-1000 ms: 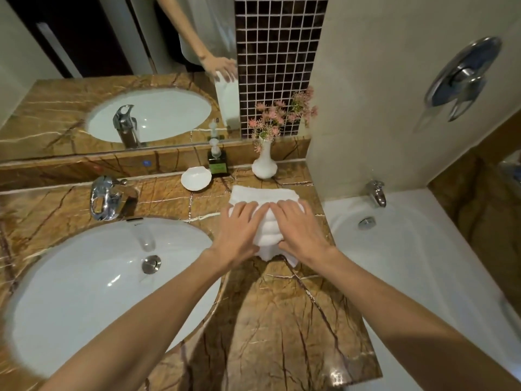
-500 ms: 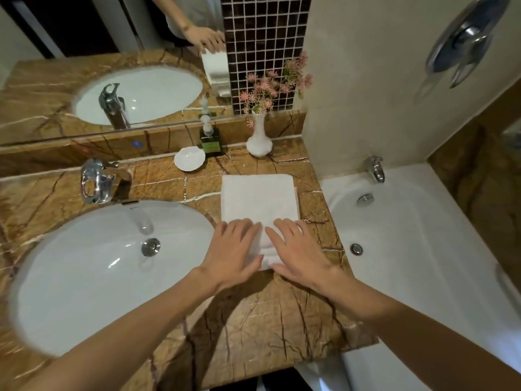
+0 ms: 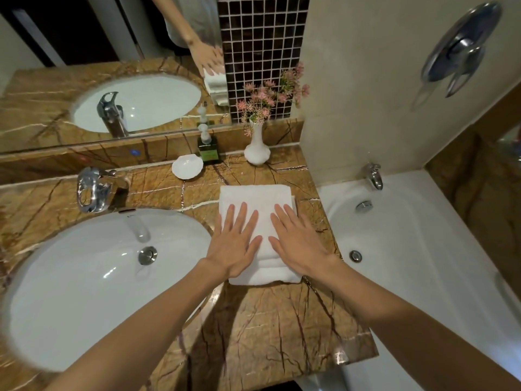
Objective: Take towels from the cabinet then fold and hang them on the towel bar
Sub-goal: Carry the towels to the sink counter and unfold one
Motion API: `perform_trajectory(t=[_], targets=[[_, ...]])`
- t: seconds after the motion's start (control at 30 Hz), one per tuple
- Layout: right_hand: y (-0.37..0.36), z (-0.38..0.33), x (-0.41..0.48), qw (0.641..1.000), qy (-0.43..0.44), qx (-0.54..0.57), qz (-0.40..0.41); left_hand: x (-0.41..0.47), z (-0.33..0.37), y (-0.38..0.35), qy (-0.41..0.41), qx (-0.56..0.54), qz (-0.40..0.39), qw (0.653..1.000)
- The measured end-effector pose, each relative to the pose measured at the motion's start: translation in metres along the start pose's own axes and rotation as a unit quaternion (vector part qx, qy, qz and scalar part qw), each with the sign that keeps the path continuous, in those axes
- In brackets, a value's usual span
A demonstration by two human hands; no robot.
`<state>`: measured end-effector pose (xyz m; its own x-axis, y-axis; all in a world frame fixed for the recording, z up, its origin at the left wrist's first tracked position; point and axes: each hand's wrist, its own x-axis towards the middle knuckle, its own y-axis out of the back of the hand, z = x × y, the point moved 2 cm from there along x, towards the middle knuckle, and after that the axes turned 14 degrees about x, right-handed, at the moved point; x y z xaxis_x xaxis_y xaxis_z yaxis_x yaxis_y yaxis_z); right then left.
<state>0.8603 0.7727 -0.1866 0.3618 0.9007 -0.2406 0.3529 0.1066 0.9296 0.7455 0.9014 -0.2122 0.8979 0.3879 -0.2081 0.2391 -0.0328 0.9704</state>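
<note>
Flat, both hands (image 3: 263,244) on towel (image 3: 255,197)

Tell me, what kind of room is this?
A bathroom, most likely. A white sink sits in a marble counter, a bathtub with its tap is right beside it, and a mirror hangs above. The left hand and right hand press flat on a folded white towel.

White towel (image 3: 255,197) folded rectangular, flat on brown marble counter (image 3: 270,328).
</note>
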Motion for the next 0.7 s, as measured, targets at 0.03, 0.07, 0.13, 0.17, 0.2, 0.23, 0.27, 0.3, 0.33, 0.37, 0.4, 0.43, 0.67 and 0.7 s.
perform_trajectory(t=[0.03, 0.07, 0.13, 0.17, 0.2, 0.23, 0.27, 0.3, 0.33, 0.37, 0.4, 0.43, 0.67, 0.7], targets=[[-0.001, 0.000, 0.000, 1.000, -0.001, 0.004, 0.000, 0.000, 0.000, -0.001, -0.001, 0.000, 0.000, 1.000], [-0.001, -0.001, 0.001, 1.000, 0.000, 0.009, 0.000, 0.000, 0.000, -0.002, -0.002, -0.001, 0.001, 1.000], [-0.001, 0.000, 0.002, 1.000, 0.001, 0.012, -0.001, 0.000, 0.000, -0.003, -0.002, -0.006, 0.002, 1.000], [0.000, 0.000, 0.002, 1.000, 0.001, 0.013, 0.006, 0.000, 0.000, -0.003, -0.004, -0.010, 0.003, 1.000], [0.002, -0.001, 0.004, 1.000, 0.001, 0.017, 0.022, 0.000, 0.000, -0.003, -0.006, -0.013, 0.006, 1.000], [0.006, -0.002, 0.007, 0.999, 0.002, 0.025, 0.045, -0.001, -0.001, -0.003, -0.010, -0.014, 0.009, 1.000], [0.012, -0.004, 0.012, 0.997, 0.002, 0.038, 0.069, -0.003, -0.001, -0.001, -0.014, -0.013, 0.012, 1.000], [0.018, -0.005, 0.019, 0.995, 0.001, 0.049, 0.088, -0.005, -0.001, 0.001, -0.018, -0.012, 0.013, 1.000], [0.024, -0.005, 0.029, 0.994, 0.000, 0.056, 0.096, -0.008, 0.000, 0.002, -0.025, -0.015, 0.017, 0.999], [0.030, -0.005, 0.040, 0.994, 0.000, 0.059, 0.094, -0.010, 0.000, 0.005, -0.036, -0.022, 0.021, 0.999], [0.035, -0.005, 0.051, 0.995, 0.001, 0.060, 0.081, -0.012, -0.001, 0.006, -0.047, -0.032, 0.030, 0.998], [0.041, -0.005, 0.062, 0.996, 0.006, 0.061, 0.066, -0.014, -0.002, 0.008, -0.055, -0.052, 0.044, 0.996], [0.061, -0.012, 0.091, 0.998, -0.006, 0.061, 0.023, -0.025, -0.024, 0.013, 0.166, -0.415, 0.191, 0.874], [0.064, -0.016, 0.086, 0.999, 0.006, 0.042, 0.034, -0.022, -0.029, 0.015, 0.201, -0.433, 0.173, 0.861]])
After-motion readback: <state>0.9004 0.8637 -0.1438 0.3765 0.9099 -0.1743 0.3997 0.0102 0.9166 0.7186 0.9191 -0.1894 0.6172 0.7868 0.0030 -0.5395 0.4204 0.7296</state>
